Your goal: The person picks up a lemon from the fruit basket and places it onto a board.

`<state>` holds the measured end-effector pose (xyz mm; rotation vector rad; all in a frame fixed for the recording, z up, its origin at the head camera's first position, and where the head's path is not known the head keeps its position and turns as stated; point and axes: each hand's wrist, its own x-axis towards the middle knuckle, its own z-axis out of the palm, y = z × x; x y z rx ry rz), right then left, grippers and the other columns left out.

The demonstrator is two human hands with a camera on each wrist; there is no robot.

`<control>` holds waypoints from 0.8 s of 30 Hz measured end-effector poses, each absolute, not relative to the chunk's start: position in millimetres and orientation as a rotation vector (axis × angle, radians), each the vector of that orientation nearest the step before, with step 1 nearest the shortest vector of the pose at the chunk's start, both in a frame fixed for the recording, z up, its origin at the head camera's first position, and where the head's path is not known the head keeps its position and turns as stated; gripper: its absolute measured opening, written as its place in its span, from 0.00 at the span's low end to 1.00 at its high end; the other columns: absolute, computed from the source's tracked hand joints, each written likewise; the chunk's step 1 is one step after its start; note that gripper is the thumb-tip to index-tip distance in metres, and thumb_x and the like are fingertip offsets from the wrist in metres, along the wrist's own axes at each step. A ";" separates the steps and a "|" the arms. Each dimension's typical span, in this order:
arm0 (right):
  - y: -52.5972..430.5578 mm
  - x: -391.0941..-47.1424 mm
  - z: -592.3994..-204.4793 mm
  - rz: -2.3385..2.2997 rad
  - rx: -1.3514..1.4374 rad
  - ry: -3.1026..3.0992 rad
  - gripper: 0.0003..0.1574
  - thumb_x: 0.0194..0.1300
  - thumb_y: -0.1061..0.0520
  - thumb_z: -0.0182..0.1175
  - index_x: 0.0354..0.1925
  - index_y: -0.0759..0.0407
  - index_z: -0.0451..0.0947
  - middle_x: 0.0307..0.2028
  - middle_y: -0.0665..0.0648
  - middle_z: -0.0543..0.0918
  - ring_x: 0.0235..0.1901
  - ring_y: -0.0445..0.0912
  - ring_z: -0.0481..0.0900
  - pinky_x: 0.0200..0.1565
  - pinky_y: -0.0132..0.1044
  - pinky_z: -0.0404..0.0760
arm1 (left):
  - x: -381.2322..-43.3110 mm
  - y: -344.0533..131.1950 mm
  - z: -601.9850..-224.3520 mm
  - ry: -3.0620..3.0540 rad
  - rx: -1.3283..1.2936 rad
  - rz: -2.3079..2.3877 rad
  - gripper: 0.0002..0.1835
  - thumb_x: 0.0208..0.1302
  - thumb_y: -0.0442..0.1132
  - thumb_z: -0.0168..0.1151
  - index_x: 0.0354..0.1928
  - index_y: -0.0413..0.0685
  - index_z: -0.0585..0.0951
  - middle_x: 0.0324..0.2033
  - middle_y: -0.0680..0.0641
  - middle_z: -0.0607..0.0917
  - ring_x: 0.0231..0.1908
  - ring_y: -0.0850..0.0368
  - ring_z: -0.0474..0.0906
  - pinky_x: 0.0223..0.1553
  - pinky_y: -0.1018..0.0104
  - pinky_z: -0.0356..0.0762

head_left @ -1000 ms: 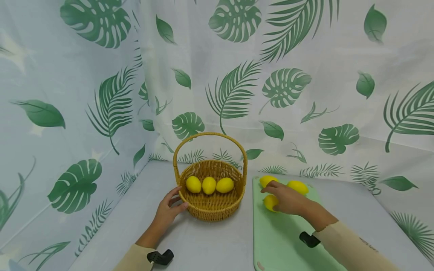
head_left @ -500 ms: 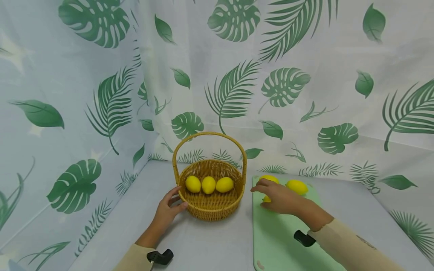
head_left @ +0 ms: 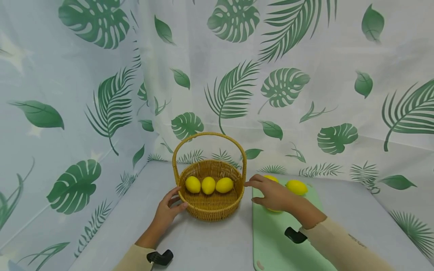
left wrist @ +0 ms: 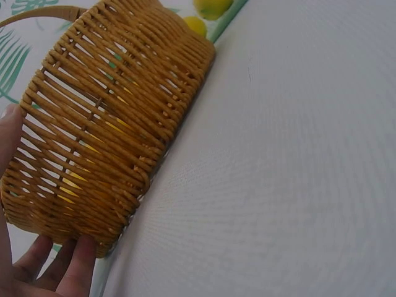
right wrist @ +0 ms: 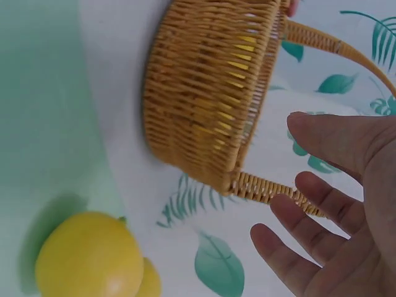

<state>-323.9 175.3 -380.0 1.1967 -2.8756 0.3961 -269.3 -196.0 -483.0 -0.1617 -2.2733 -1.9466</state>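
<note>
The wicker basket [head_left: 213, 214] stands upright with its arched handle raised. Inside it, three yellow lemons [head_left: 208, 185] lie in a row. My left hand [head_left: 166, 212] holds the basket's left side at the rim, thumb toward the front; several of its fingers [left wrist: 80, 266] show against the weave in the left wrist view. My right hand [head_left: 274, 194] hovers over the green board's left edge, between board and basket, its fingers loosely spread around nothing. Below and behind it are a lemon [head_left: 271, 178], partly covered, another lemon [head_left: 296, 187] in full view, and a third lemon [right wrist: 90, 257], mostly hidden from above.
A pale green cutting board [head_left: 268, 241] lies right of the basket on the white tabletop [head_left: 210, 244]. Leaf-printed curtains [head_left: 230, 105] rise behind and along the left. Each wrist wears a black device.
My right hand has slid left from over the lemons toward the basket, its fingers opening off the near lemon, which stays on the board. The left hand and basket keep their place.
</note>
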 end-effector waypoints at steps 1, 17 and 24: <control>174.2 -324.3 -380.0 0.403 1.192 -2.877 0.30 0.64 0.51 0.66 0.63 0.50 0.73 0.55 0.48 0.72 0.50 0.44 0.74 0.52 0.42 0.77 | -269.2 -196.1 -483.0 -2.276 -0.161 -1.944 0.37 0.61 0.37 0.69 0.71 0.44 0.65 0.69 0.41 0.64 0.63 0.40 0.65 0.53 0.55 0.76; 154.0 -328.6 -383.3 0.599 1.151 -2.836 0.30 0.63 0.51 0.67 0.62 0.44 0.74 0.58 0.46 0.73 0.54 0.42 0.73 0.54 0.41 0.76 | -270.5 -197.5 -485.3 -2.297 -0.166 -1.922 0.38 0.60 0.41 0.71 0.71 0.45 0.66 0.69 0.42 0.65 0.63 0.41 0.66 0.53 0.54 0.76; 145.5 -331.8 -388.4 0.699 1.131 -2.824 0.29 0.63 0.55 0.67 0.62 0.47 0.74 0.59 0.47 0.73 0.56 0.46 0.73 0.54 0.44 0.77 | -269.4 -197.3 -484.5 -2.298 -0.159 -1.920 0.38 0.60 0.40 0.71 0.71 0.44 0.66 0.68 0.41 0.65 0.63 0.41 0.66 0.52 0.54 0.76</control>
